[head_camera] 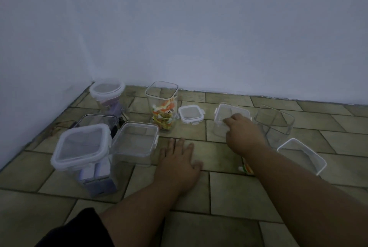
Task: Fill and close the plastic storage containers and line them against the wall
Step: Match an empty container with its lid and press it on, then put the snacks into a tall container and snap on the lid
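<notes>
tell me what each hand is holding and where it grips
The right hand grips a clear container at the near edge of its lid. The left hand holds nothing, flat on the floor.

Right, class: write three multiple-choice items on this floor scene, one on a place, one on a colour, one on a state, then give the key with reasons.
1. Where does the loose small lid lie?
A. On the floor right of the open tall container
B. Inside the round container
C. Under the left hand

2. What colours are the packets in the open tall container?
A. Blue and black
B. Orange, yellow and green
C. All white

3. What is the left hand doing?
A. Gripping a lid
B. Lifting a container
C. Resting flat on the floor tiles

Key: 1 A, the lid sits on a tile beside that container. 2 B, those colours show through its clear wall. 3 C, its fingers lie spread and empty.
</notes>
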